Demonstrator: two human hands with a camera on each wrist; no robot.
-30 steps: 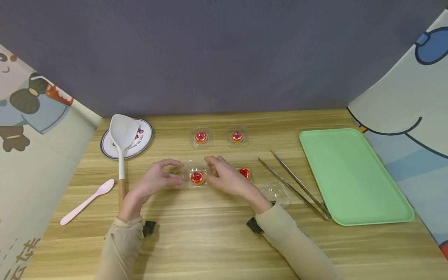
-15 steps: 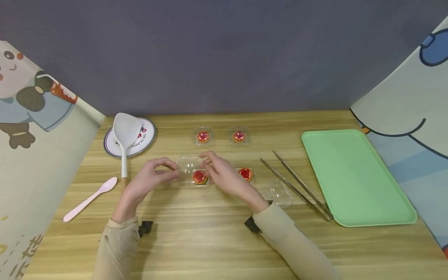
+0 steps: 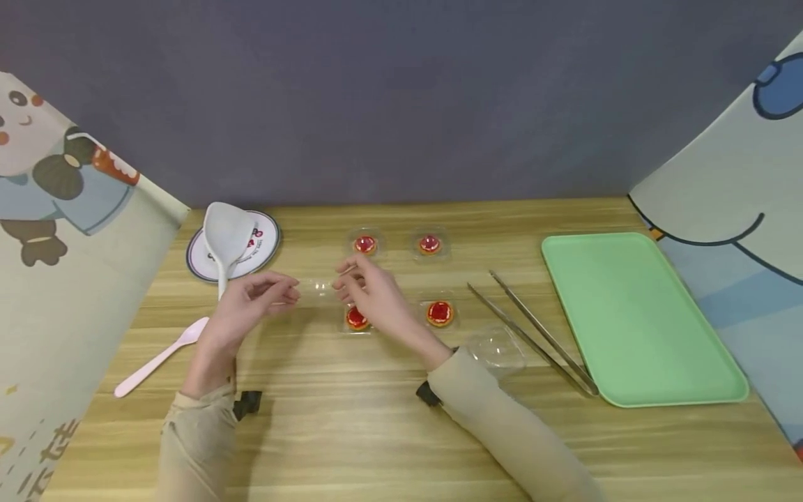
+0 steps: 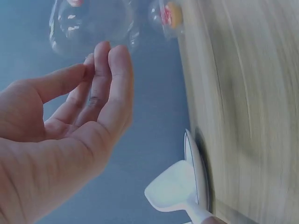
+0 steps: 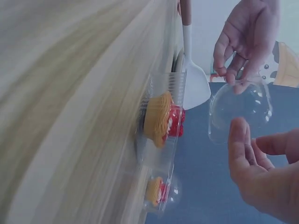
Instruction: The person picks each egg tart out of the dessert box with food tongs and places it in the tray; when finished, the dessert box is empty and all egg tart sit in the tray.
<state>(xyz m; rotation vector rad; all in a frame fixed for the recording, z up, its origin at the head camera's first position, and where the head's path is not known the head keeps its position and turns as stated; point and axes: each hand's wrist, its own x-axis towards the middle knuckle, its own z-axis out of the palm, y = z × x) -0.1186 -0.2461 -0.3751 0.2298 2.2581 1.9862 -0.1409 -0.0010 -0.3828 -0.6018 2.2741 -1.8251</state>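
A clear plastic domed lid (image 3: 318, 288) is held up between both hands, above and left of the front left tart (image 3: 357, 318). My left hand (image 3: 247, 300) pinches its left edge with thumb and fingertips. The right hand (image 3: 376, 293) pinches the opposite edge, as the right wrist view shows with the lid (image 5: 243, 105) against the dark wall. Below it the tart (image 5: 159, 119), red-topped in a golden crust, sits in an uncovered clear tray. Beside it, the front right tart (image 3: 439, 314) also lies uncovered. Two more tarts, a back left one (image 3: 364, 244) and a back right one (image 3: 429, 244), stand under clear domes.
Another clear lid (image 3: 497, 348) lies right of the tarts, next to metal tongs (image 3: 539, 335) and a green tray (image 3: 640, 321). At left, a white turner (image 3: 227, 230) rests across a patterned plate (image 3: 268, 240). A pink spoon (image 3: 159, 357) lies nearer, by the left forearm.
The lid has come up off the front left tart and moved left and away from me, both hands travelling with it. The tart stays in its tray.
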